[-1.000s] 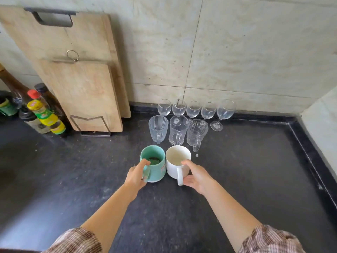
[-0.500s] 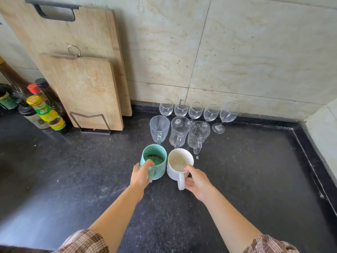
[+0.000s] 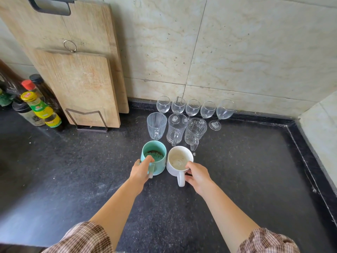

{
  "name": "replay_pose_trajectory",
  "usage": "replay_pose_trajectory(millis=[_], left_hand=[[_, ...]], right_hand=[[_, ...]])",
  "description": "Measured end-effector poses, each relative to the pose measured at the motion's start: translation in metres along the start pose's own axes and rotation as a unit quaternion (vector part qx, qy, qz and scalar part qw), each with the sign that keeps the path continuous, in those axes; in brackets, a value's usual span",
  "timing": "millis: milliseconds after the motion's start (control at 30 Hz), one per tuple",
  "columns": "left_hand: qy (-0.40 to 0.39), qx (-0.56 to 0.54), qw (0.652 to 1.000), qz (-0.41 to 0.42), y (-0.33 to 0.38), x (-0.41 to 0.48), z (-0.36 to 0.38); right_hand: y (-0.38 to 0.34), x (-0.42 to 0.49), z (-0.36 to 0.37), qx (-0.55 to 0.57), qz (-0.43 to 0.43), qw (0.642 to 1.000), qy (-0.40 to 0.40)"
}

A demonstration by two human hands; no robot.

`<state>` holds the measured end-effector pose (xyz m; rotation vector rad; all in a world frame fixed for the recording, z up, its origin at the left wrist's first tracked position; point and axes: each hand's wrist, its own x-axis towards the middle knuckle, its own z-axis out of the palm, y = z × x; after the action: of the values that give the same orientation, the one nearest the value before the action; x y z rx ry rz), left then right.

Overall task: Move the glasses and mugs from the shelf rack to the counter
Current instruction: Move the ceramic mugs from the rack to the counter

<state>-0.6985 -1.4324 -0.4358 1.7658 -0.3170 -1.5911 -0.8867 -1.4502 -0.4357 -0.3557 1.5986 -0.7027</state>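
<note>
A teal mug (image 3: 157,151) and a white mug (image 3: 177,158) stand side by side on the black counter (image 3: 246,170). My left hand (image 3: 141,170) grips the teal mug at its handle, thumb on the rim. My right hand (image 3: 197,175) holds the white mug by its rim and handle side. Behind them stand three clear glass mugs (image 3: 176,127) in a row, and behind those several stemmed wine glasses (image 3: 207,109) line the wall. The shelf rack is not in sight.
Two wooden cutting boards (image 3: 78,84) lean on the wall at back left in a wire stand (image 3: 89,121). Sauce bottles (image 3: 42,110) cluster at far left. A raised counter edge (image 3: 310,161) and a tiled side wall close off the right.
The view has drifted slightly; both mugs and both hands sit in nearly the same place on the counter, with the hands still on the mugs.
</note>
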Motion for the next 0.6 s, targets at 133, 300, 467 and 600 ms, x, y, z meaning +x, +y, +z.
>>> replay_pose_trajectory(millis=[133, 300, 467, 600], left_hand=[[0.002, 0.027, 1.000, 0.005, -0.001, 0.001, -0.002], [0.001, 0.035, 0.999, 0.014, -0.003, -0.001, -0.002], [-0.010, 0.028, 0.999, 0.022, -0.006, -0.004, 0.002], [-0.026, 0.028, 0.999, 0.024, -0.007, -0.007, -0.002]], right_hand=[[0.002, 0.000, 0.002, 0.003, 0.002, 1.000, 0.025], [0.004, -0.004, 0.007, 0.015, 0.003, 0.999, 0.051], [0.008, -0.006, 0.011, 0.013, 0.008, 0.998, 0.058], [0.006, -0.009, 0.012, -0.014, 0.011, 0.998, 0.054]])
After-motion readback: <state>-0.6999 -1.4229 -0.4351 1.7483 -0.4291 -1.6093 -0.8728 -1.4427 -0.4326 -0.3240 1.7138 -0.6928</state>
